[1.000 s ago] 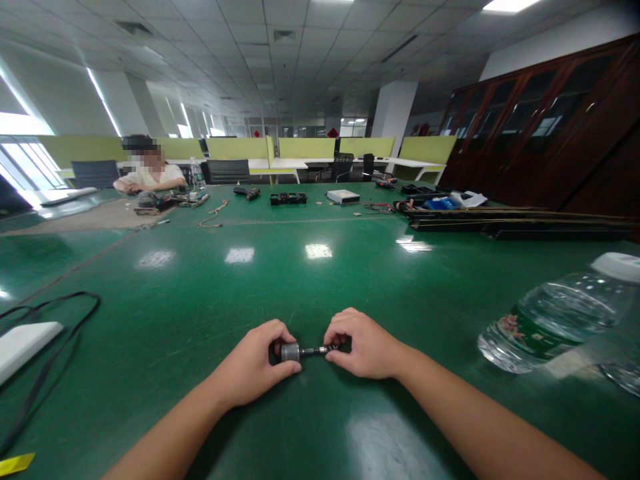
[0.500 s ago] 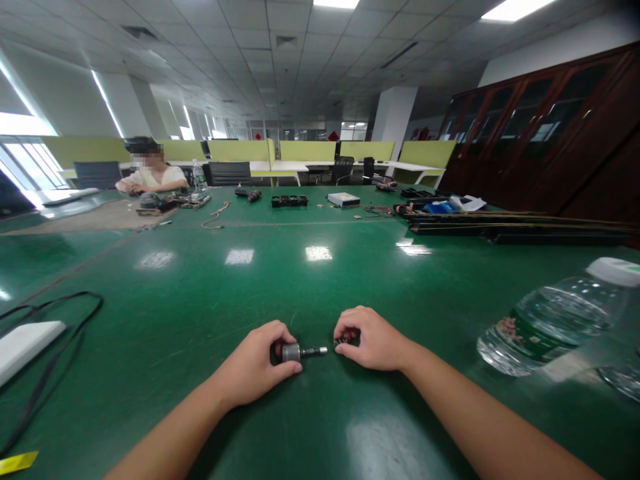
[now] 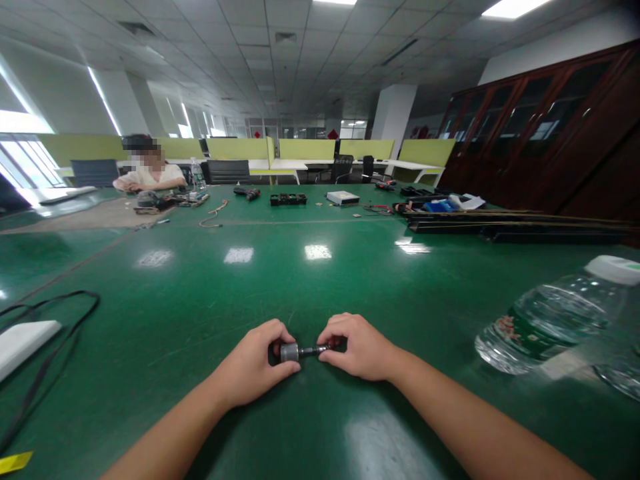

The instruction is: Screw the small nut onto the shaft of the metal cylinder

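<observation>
My left hand (image 3: 260, 363) is closed round a grey metal cylinder (image 3: 289, 353), thumb below and fingers above. A thin, dark, stepped shaft (image 3: 309, 351) sticks out of the cylinder to the right, lying level just over the table. At the tip of that shaft, my right hand (image 3: 357, 347) is pinched on a small shiny ridged metal piece (image 3: 325, 347) that looks like a spring. The fingertips mostly cover this piece, so I cannot tell whether it sits around the shaft or only touches its end.
On the green table (image 3: 240, 287), a large water bottle (image 3: 540, 327) lies tilted at the right. A white box (image 3: 25, 347) and black strap (image 3: 55, 353) are at the left. Farther back are a drill (image 3: 247, 193), long black rails (image 3: 500, 227) and a seated person (image 3: 150, 173).
My right hand has moved left with the small ridged piece, closing the gap to the shaft's tip. My left hand and the cylinder stay nearly in place.
</observation>
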Action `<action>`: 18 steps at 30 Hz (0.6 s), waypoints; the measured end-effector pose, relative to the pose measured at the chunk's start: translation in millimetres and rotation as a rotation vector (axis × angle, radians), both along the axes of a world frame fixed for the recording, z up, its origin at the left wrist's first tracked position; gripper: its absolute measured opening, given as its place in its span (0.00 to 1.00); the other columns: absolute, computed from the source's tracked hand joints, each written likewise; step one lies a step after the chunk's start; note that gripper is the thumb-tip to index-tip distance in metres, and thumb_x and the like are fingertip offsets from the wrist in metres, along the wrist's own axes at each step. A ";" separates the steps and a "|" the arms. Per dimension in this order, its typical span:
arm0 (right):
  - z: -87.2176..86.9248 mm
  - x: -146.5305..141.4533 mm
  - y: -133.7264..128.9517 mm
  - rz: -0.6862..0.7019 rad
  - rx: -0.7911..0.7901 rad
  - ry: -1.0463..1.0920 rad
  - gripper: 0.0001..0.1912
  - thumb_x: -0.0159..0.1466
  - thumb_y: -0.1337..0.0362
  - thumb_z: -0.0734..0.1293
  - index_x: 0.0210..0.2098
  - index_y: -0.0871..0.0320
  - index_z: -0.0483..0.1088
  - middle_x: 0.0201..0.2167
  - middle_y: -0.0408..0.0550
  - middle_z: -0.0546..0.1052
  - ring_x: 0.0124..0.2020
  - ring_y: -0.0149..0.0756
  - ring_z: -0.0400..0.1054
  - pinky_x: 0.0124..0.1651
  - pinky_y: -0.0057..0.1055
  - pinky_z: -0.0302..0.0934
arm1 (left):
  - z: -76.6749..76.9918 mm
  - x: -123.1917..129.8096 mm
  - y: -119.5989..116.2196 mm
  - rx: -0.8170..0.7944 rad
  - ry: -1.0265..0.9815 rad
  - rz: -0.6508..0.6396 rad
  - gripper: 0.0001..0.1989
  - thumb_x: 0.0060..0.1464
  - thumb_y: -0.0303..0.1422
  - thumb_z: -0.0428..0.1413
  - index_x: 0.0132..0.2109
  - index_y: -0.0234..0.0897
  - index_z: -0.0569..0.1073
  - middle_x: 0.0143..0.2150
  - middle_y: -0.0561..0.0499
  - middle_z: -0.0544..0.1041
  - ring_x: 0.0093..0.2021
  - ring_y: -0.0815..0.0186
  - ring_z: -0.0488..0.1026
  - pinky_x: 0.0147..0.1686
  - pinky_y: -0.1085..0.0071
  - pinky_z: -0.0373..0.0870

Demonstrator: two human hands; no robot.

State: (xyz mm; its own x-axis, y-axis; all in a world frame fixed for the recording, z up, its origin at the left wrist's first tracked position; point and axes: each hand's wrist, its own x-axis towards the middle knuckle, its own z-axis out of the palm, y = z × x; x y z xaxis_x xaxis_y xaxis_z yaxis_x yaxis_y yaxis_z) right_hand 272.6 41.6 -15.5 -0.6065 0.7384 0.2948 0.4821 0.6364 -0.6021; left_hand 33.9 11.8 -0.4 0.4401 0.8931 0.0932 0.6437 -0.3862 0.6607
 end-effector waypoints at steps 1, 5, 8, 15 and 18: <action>-1.1 -4.8 -2.0 0.019 -0.022 0.039 0.08 0.54 0.68 0.73 0.35 0.57 0.76 0.28 0.43 0.75 0.30 0.32 0.68 0.37 0.28 0.60 | -0.6 0.1 -0.2 0.013 -0.009 -0.005 0.10 0.49 0.30 0.63 0.39 0.37 0.72 0.36 0.53 0.72 0.36 0.64 0.70 0.36 0.70 0.64; -4.0 -16.9 -7.2 0.052 -0.041 0.068 0.12 0.53 0.71 0.73 0.38 0.57 0.76 0.31 0.44 0.76 0.32 0.32 0.69 0.37 0.27 0.61 | -0.6 -0.1 -0.1 0.046 -0.032 -0.040 0.12 0.47 0.28 0.63 0.40 0.38 0.72 0.38 0.52 0.72 0.38 0.64 0.70 0.38 0.70 0.65; -4.9 -16.8 -7.6 0.048 -0.049 0.071 0.09 0.55 0.70 0.72 0.37 0.58 0.75 0.30 0.44 0.76 0.32 0.32 0.69 0.37 0.27 0.61 | 1.4 -0.6 0.4 0.042 -0.025 -0.057 0.08 0.51 0.30 0.61 0.40 0.38 0.73 0.36 0.52 0.72 0.37 0.64 0.70 0.37 0.70 0.65; -2.0 -13.9 -6.9 0.079 0.029 0.021 0.06 0.59 0.69 0.70 0.38 0.57 0.75 0.32 0.45 0.77 0.35 0.34 0.69 0.41 0.31 0.60 | 4.3 1.8 1.2 -0.002 0.004 -0.069 0.09 0.53 0.32 0.60 0.43 0.38 0.74 0.37 0.52 0.73 0.36 0.64 0.71 0.37 0.71 0.66; -1.3 -13.6 -6.4 0.088 0.060 -0.010 0.07 0.61 0.68 0.69 0.40 0.57 0.75 0.34 0.46 0.79 0.38 0.36 0.69 0.44 0.34 0.59 | 4.2 3.4 0.2 -0.017 0.022 -0.059 0.12 0.50 0.32 0.62 0.43 0.39 0.74 0.37 0.52 0.73 0.36 0.64 0.71 0.37 0.70 0.66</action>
State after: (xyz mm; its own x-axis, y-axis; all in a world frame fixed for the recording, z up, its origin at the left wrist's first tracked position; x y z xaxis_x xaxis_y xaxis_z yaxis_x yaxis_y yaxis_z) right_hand 259.0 35.2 -16.8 -0.6711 0.6636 0.3307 0.4286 0.7112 -0.5573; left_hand 37.3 12.0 3.8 0.4938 0.8669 0.0682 0.6349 -0.4130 0.6530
